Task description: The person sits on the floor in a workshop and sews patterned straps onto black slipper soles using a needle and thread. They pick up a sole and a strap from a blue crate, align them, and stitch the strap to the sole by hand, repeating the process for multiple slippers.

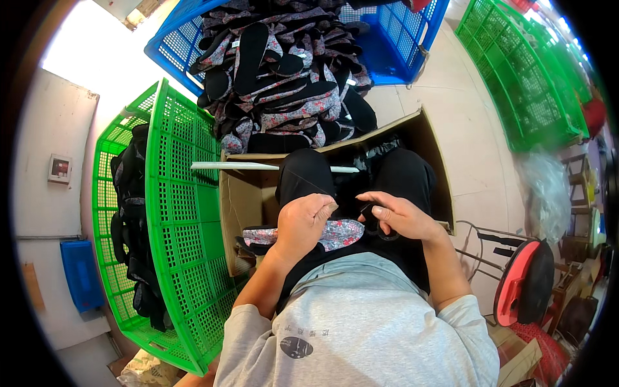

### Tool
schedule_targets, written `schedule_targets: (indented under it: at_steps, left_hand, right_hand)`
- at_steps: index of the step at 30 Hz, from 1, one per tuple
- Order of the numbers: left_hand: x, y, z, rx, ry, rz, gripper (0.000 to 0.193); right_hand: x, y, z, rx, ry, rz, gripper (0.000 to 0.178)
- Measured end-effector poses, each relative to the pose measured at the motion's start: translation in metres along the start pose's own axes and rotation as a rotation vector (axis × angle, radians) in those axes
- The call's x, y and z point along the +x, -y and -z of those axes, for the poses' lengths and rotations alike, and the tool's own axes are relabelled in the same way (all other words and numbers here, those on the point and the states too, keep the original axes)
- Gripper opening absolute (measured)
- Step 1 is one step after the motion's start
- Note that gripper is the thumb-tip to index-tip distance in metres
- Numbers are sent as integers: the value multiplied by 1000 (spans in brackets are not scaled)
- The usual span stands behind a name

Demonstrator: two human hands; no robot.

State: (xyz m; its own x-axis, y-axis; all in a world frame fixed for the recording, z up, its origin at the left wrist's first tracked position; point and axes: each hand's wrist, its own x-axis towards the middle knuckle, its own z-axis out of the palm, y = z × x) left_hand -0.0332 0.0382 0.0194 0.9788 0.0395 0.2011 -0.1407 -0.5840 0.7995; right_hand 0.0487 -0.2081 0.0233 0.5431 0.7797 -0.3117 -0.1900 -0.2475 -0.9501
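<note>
On my lap lies a floral fabric slipper (342, 235) with pink and grey print, partly covered by my left hand (302, 224). That hand is closed in a pinch just above it, and whatever is between the fingertips is too small to make out. My right hand (401, 218) is curled around black-handled scissors (389, 236), held to the right of the slipper's end. Their blades are mostly hidden by the fingers and the dark trousers. A small gap separates my two hands.
An open cardboard box (248, 187) surrounds my knees, with a white strip (235, 166) across it. Beyond it, many slippers (303, 109) pile up at a blue crate (393, 45). Green crates stand left (184, 193) and far right (516, 71). A red-and-black stool (516, 284) is at right.
</note>
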Motion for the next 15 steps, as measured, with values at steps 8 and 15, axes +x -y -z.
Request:
schedule_targets:
  at_steps: [8,15]
  left_hand:
    - [1,-2,-8,66,-19,-112,9]
    - [3,-6,-5,79,36,-71,10]
  right_hand:
    - [16,-19,-13,-188,56,133,29]
    - [23,-26,-17,-250,56,187,30]
